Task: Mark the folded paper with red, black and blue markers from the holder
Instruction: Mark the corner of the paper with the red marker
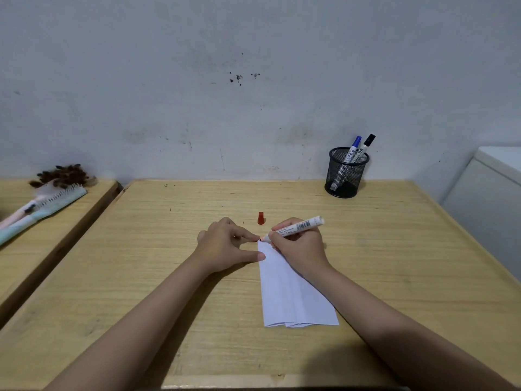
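The folded paper [293, 294] lies on the wooden desk [141, 277], its far corner pinned under the left hand [225, 246], fingers loosely spread, holding nothing. The right hand [298, 244] grips the red marker [296, 228], tip at that far corner. The red cap [260, 218] stands just beyond. The blue marker [353, 148] and black marker [366, 145] stand in the mesh holder [345, 176] by the wall.

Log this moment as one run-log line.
right hand: red marker tip at folded paper | left hand: steadies paper | cap off
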Motion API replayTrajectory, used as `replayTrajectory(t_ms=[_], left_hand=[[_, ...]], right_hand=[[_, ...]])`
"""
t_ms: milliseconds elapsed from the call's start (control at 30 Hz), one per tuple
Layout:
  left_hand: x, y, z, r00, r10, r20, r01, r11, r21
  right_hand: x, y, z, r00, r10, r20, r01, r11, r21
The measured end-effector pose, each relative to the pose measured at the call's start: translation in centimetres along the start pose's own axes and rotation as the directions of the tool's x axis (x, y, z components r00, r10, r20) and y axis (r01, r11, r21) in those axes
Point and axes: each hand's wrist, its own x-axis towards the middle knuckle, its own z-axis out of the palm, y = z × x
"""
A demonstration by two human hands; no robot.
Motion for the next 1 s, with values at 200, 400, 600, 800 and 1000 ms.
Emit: replayTrajectory(t_ms=[200,400,600,800,1000], left_hand=[[0.1,0.0,0.1,1.000,-0.005,0.000,0.005,1.000,-0.006],[0.0,0.0,0.1,1.000,-0.004,-0.008,0.004,1.000,-0.008],[-0.1,-0.1,0.1,1.000,0.005,-0.019,-0.005,1.000,-0.023],[0.5,-0.2,0.2,0.998,0.056,0.035,-0.057,0.998,0.030],[2.7,1.1,-0.1,0.989,0.106,-0.102,-0.129,0.956,-0.263]], right_hand=[[0.1,0.1,0.1,1.000,0.017,0.007,-0.016,1.000,-0.011],[0.2,0.2,-0.1,0.998,0.048,0.040,-0.046,0.999,-0.029],[0.4,0.3,-0.2,0.998,0.060,-0.002,-0.059,0.995,0.086],[0.6,0.0,-0.8,0.984,0.156,-0.089,-0.102,0.893,0.439],[0.8,-0.6,-1.1,0.969,0.239,-0.057,-0.157,0.780,0.605]])
